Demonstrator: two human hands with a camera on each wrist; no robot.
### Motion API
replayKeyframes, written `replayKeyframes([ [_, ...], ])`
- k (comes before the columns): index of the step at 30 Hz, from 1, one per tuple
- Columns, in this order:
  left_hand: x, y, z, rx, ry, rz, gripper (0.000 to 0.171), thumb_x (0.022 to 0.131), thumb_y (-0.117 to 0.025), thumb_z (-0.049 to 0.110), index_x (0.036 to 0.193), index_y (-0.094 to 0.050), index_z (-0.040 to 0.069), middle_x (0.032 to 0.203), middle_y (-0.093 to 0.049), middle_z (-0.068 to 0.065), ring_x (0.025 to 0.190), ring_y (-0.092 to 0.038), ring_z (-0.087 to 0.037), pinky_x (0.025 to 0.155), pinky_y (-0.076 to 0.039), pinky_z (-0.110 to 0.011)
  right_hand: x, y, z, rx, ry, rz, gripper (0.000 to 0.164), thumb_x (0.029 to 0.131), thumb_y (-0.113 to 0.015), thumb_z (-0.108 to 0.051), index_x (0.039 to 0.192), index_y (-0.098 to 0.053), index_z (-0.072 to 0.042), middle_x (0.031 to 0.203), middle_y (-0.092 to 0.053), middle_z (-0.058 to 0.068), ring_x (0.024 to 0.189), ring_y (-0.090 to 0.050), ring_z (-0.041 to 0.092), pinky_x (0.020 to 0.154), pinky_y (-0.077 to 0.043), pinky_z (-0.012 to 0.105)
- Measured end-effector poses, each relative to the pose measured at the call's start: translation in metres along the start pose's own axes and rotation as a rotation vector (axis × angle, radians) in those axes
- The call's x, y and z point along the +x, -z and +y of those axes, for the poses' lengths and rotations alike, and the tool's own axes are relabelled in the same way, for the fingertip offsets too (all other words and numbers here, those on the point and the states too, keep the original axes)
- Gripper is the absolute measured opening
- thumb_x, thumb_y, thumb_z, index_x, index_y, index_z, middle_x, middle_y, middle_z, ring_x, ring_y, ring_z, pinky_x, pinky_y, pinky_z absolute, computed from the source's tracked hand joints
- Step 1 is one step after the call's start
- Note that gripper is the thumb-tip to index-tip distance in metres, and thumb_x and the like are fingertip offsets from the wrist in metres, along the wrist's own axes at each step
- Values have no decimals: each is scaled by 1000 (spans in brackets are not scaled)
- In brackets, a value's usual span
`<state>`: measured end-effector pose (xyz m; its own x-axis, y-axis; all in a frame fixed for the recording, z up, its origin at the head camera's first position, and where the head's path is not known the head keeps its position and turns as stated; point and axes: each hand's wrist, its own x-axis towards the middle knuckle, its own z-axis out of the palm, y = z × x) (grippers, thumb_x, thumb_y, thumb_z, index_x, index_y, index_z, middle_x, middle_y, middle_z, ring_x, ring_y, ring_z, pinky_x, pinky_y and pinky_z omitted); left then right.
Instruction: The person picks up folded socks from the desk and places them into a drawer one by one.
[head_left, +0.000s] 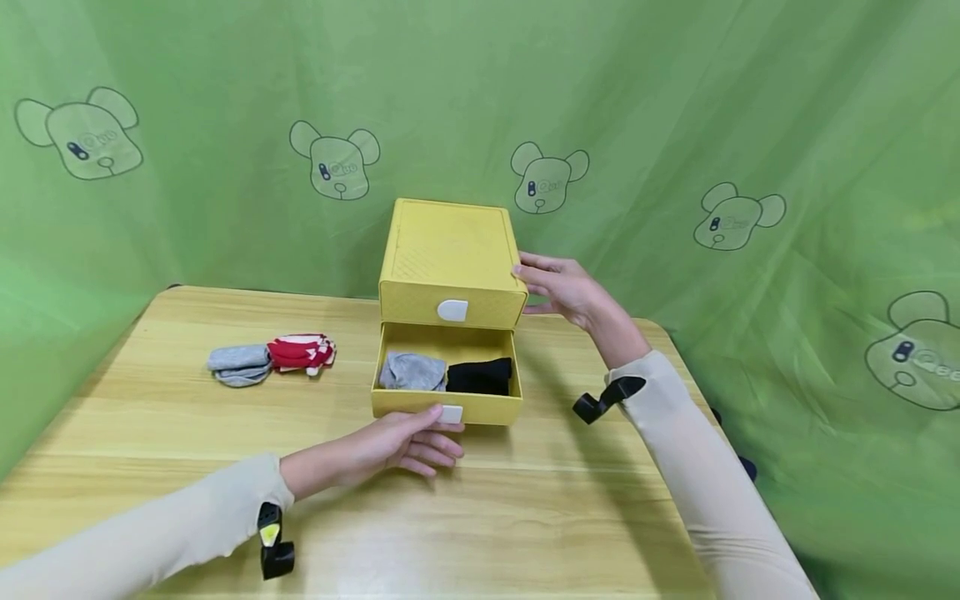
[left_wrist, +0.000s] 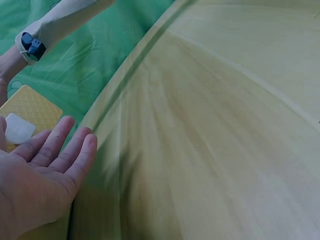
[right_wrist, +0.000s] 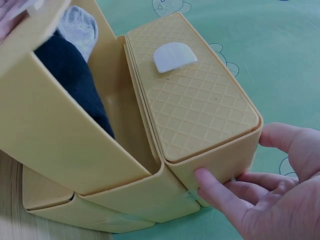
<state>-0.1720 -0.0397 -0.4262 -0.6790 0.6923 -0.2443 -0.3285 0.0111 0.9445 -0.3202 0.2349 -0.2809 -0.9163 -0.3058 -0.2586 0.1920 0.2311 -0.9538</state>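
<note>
A yellow drawer cabinet stands at the back of the table with a lower drawer pulled out. Inside that drawer lie a folded grey sock and a folded black sock. My left hand is at the drawer's front, its thumb by the white handle and its other fingers loosely straight below. With fingers extended, my right hand rests against the cabinet's right side near the top. In the right wrist view its thumb touches the side wall.
To the cabinet's left, a grey folded sock bundle and a red-and-white one lie side by side on the wooden table. A green curtain with bear-head prints hangs close behind. The closed top drawer has its own white handle.
</note>
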Motion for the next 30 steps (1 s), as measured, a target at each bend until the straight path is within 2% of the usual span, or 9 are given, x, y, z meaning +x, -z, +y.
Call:
replayKeyframes([
  [14,15,9,12,21,7,55,70,109,-33,53,150,-44,-3,139,-62,-22,129,-59,-41,106,-53,-47,0,0,-2,7,-1,12,63,104,-60,-25,160,-33,-14,161,-40,12,144,-46,30,109,-49,54],
  [21,25,15,19,22,-3,70,71,109,-30,52,150,-43,-4,142,-59,-25,132,-56,-43,109,-50,-50,0,-1,-1,3,-1,7,63,104,-60,-24,160,-32,-13,163,-36,13,146,-44,31,109,-49,54],
  [30,41,30,28,30,0,105,69,109,-30,52,149,-46,-2,145,-56,-24,134,-54,-44,110,-49,-50,-2,-1,-1,-1,-1,5,64,104,-60,-25,160,-32,-13,164,-35,14,146,-43,32,108,-49,54],
])
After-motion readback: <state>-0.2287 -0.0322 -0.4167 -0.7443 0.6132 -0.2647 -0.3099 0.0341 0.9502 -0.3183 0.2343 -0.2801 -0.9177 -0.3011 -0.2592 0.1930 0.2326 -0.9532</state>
